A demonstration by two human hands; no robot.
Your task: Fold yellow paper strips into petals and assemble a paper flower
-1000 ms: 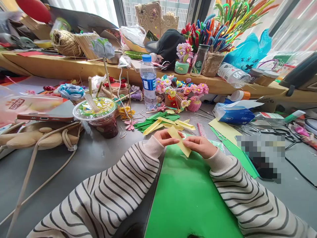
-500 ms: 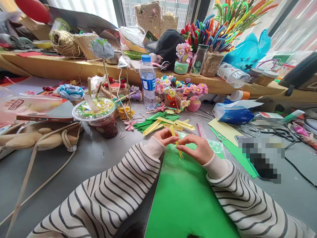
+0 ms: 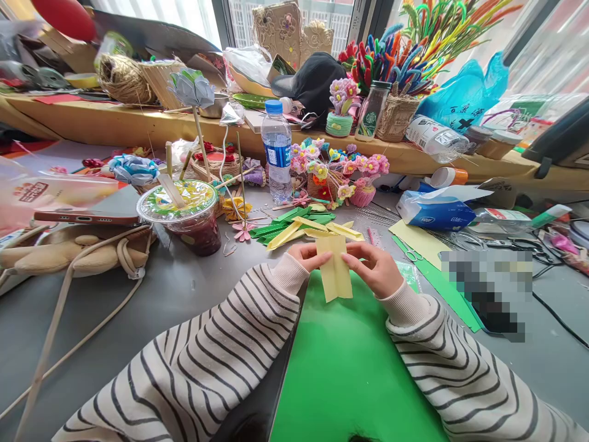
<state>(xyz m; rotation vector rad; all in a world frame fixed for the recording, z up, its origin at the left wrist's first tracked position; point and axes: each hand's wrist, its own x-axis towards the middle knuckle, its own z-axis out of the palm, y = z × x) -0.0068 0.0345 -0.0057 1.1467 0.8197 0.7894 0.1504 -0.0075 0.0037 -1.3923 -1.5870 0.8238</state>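
Between my two hands is a pale yellow piece of paper (image 3: 337,276), opened out flat with a crease down its middle. My left hand (image 3: 307,255) pinches its left edge, thumb in front and fingers behind. On the other side my right hand (image 3: 375,267) grips the right edge the same way. The paper is held up over a green sheet (image 3: 354,368) on the table. Just beyond my hands lies a pile of folded yellow strips (image 3: 285,234) and folded green strips (image 3: 271,228).
Left of the pile stands a lidded cup of dark drink (image 3: 197,233), with a water bottle (image 3: 277,166) behind. To the right are small scissors (image 3: 411,250), a blue tissue pack (image 3: 432,212) and a blurred-out phone (image 3: 488,301). A crowded shelf (image 3: 239,138) runs along the back.
The yellow paper was a narrow folded strip pinched in both hands. It is now spread open to a flat, creased piece facing me, with my hands at its two sides.
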